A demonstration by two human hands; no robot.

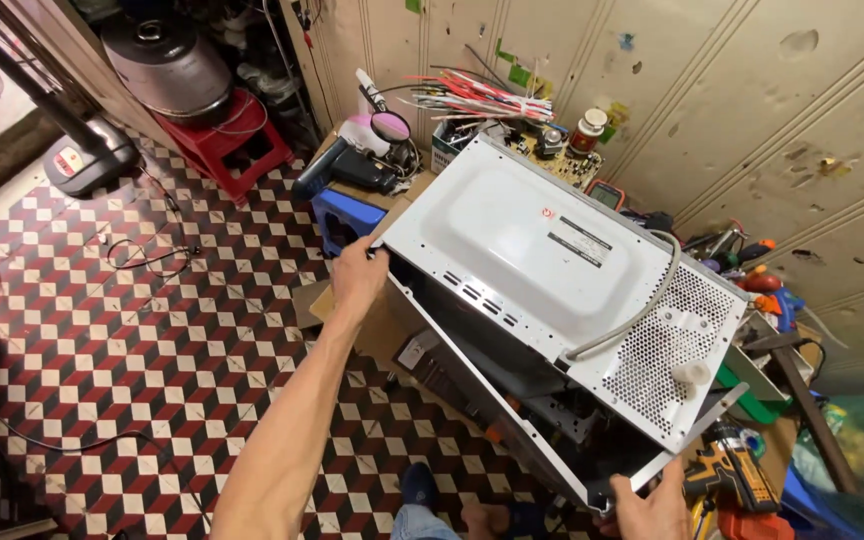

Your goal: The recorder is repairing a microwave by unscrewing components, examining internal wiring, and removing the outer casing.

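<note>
While my left hand [357, 275] curls its fingers over the far corner of the white microwave casing [542, 265], which sits tilted on the cluttered workbench [377, 325], my right hand [652, 505] clasps its near lower edge beside the perforated vent panel [667, 355].

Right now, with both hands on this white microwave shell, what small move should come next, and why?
Probably ease the microwave down level before shifting either grip. It sits tilted, held only at opposite corners by the left hand and right hand, and the grey power cord lies loose across its back.
</note>
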